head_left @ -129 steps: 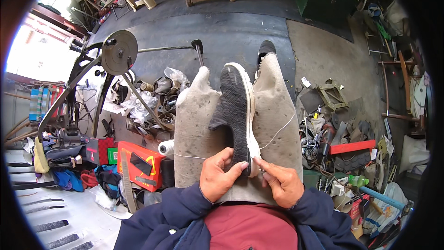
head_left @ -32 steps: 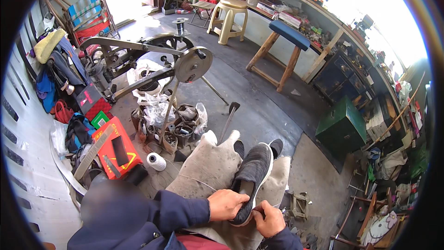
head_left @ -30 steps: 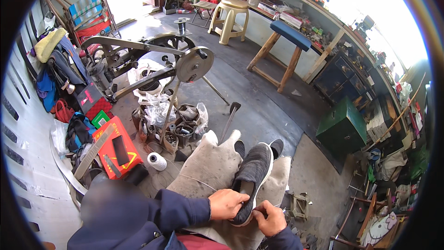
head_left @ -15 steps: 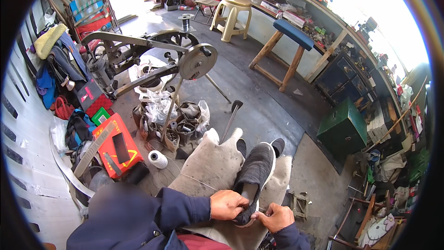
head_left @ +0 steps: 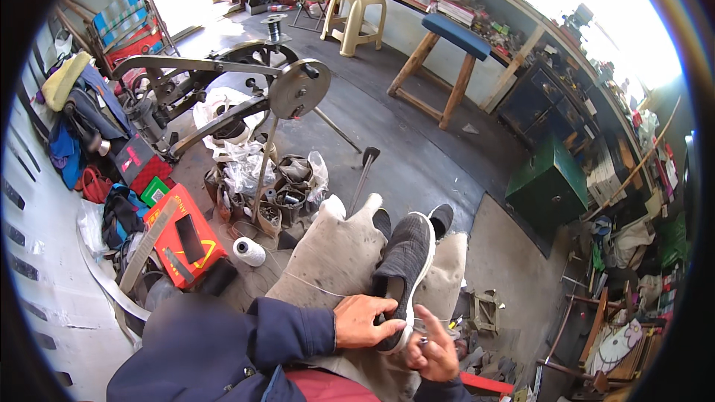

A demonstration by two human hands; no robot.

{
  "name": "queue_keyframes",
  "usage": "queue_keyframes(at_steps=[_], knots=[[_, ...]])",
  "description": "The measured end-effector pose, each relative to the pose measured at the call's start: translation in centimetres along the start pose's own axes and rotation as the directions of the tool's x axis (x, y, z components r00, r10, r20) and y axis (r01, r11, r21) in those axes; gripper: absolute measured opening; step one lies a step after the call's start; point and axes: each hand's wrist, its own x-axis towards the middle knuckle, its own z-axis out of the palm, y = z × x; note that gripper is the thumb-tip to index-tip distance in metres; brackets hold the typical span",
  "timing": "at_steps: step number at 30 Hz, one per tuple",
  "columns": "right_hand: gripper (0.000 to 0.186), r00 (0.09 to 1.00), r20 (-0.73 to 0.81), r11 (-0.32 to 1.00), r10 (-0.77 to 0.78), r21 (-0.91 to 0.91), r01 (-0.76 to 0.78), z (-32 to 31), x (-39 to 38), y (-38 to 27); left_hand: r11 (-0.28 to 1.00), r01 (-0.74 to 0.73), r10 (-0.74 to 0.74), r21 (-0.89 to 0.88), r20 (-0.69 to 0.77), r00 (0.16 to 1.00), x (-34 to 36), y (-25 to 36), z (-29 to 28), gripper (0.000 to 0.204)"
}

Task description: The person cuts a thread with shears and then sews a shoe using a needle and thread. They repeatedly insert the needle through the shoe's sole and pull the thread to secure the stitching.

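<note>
A dark knit slip-on shoe (head_left: 406,246) with a white sole lies on the stained beige apron (head_left: 328,253) over my lap, its opening toward me. My left hand (head_left: 365,320) grips its heel end, fingers at the opening. Just right of the sole, my right hand (head_left: 432,346) has its index finger raised and other fingers curled round a small metallic thing I cannot make out. A thin thread crosses the apron near both hands.
An iron sewing machine (head_left: 298,89) stands ahead-left above bags of spools. A red box (head_left: 175,246) and white thread cone (head_left: 248,251) sit left. Beyond are stools (head_left: 456,34), a cluttered shelf (head_left: 477,15) and a green chest (head_left: 546,182). Clutter lines the right.
My right hand has pulled back from the sole, its index finger lifting, while my left hand shifted along the heel. Earlier the view tilted up and turned left, toward the machine.
</note>
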Motion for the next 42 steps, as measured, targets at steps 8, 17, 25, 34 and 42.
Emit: queue_keyframes(at_steps=[8, 17, 25, 34, 42], knots=[[0.044, 0.857, -0.189, 0.877, -0.479, -0.051, 0.479, 0.1, -0.2, 0.5, 0.999, 0.018, -0.02, -0.045, -0.045, 0.999, 0.1, -0.2, 0.4, 0.03], [0.043, 0.805, -0.091, 0.194, -0.586, -0.98, 0.031, 3.3, 2.5, 2.3, 0.954, -0.185, 0.208, 0.236, -0.075, 0.975, -0.3, 0.2, -1.8, 0.027], [0.049, 0.795, -0.135, 0.248, -0.591, -0.969, 0.019, 3.5, 2.7, 2.3, 0.838, -0.127, 0.245, 0.531, -0.158, 0.957, -1.3, 0.6, -6.7, 0.029], [0.047, 0.84, -0.251, 0.398, -0.482, -0.916, -0.046, 2.9, 2.1, 1.8, 0.72, -0.165, -0.061, -0.674, -0.299, 0.952, -1.9, 2.3, -7.2, 0.034], [0.017, 0.894, -0.023, 0.585, -0.448, -0.763, 0.273, 3.4, -0.2, 0.6, 0.89, -0.346, 0.35, 0.295, 0.044, 0.936, -0.1, 2.5, -0.3, 0.022]])
